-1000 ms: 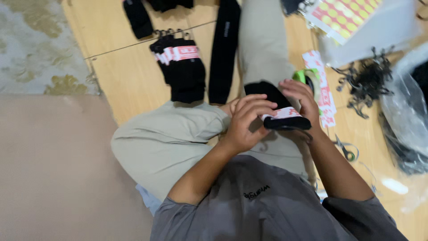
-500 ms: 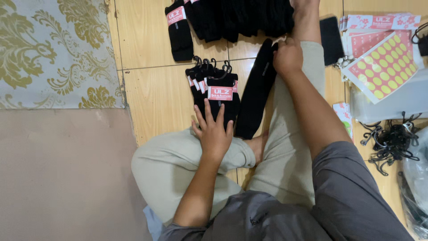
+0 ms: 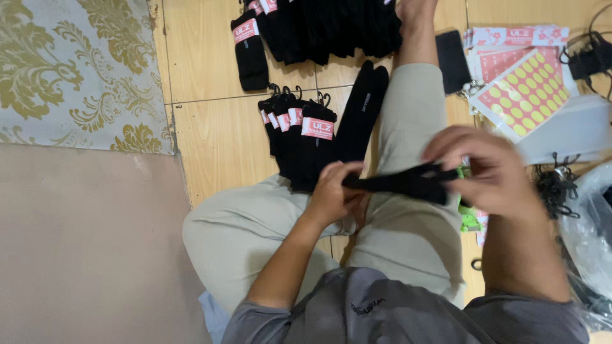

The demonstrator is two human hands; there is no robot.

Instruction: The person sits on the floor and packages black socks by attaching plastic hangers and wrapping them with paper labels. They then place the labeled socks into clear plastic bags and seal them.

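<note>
Black fabric sock (image 3: pixel 398 183) was pinched taut between left hand (image 3: pixel 331 194) and right hand (image 3: pixel 491 171); keeping it flat above beige trousers (image 3: pixel 408 236) seemed wise.

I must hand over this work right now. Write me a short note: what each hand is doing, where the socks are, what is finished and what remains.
Left hand: grips one end of a black sock over the lap.
Right hand: holds the other end, stretched across; the hand is blurred, so the exact grip is unclear.
Done: a fanned row of tagged socks with pink labels and hooks lies on the wooden floor before the knee; more labelled ones are in the far pile.
Left: the sock in hand shows no label. One untagged sock lies beside the row. The sticker sheet and loose black hooks are to the right.
</note>
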